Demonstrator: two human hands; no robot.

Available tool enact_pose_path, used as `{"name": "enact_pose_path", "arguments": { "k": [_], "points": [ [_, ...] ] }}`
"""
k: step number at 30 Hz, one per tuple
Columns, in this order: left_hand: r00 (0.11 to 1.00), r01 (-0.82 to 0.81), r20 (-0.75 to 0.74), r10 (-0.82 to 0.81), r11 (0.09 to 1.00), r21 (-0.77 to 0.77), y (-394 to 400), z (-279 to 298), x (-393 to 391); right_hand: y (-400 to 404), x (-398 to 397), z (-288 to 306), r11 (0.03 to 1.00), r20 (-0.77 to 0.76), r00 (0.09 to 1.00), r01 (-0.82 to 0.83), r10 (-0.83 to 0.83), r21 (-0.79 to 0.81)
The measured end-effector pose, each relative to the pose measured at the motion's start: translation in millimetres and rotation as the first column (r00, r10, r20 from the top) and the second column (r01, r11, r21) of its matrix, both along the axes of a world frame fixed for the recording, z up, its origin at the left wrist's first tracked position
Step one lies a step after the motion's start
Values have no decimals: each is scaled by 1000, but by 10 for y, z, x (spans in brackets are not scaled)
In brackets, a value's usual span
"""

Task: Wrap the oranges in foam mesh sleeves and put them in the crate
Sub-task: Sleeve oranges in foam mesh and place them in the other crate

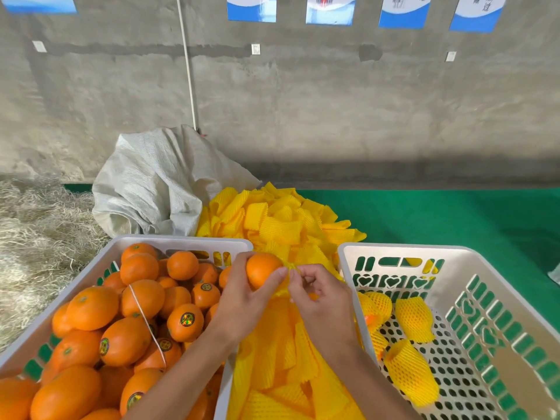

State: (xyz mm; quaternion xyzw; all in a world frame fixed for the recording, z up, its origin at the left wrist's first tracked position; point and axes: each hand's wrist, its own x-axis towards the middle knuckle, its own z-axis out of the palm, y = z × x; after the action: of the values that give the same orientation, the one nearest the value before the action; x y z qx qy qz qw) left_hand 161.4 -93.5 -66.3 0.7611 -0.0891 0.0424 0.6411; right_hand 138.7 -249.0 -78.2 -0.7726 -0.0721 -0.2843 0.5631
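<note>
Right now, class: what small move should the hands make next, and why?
Probably draw the sleeve over the orange. The left hand holds the bare orange; the right hand pinches the sleeve's mouth against it, not yet over it.

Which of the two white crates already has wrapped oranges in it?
The right crate, beside the right hand: a few mesh-sleeved oranges lie on its perforated floor. The left crate holds only bare oranges.
</note>
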Motion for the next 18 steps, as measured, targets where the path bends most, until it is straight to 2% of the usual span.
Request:
{"name": "enact_pose_path", "arguments": {
  "k": [4,7,10,14,18],
  "points": [
    [995,96,16,-101,975,198,-46,-46,-46,-9,-34,28,999,68,997,39,-37,-26],
    [982,180,-79,-171,975,131,-3,-39,-64,49,-55,63,994,128,990,62,-50,-88],
    [974,208,-108,-198,974,89,41,-35,-56,94,-68,56,989,130,991,55,-38,-136],
    [995,66,-79,-63,997,38,1,-41,-1,94,-88,37,994,102,995,31,-20,-107],
    [997,-70,-43,71,997,20,-8,-120,45,121,-85,9,976,165,986,10,27,-217]
  ]
}}
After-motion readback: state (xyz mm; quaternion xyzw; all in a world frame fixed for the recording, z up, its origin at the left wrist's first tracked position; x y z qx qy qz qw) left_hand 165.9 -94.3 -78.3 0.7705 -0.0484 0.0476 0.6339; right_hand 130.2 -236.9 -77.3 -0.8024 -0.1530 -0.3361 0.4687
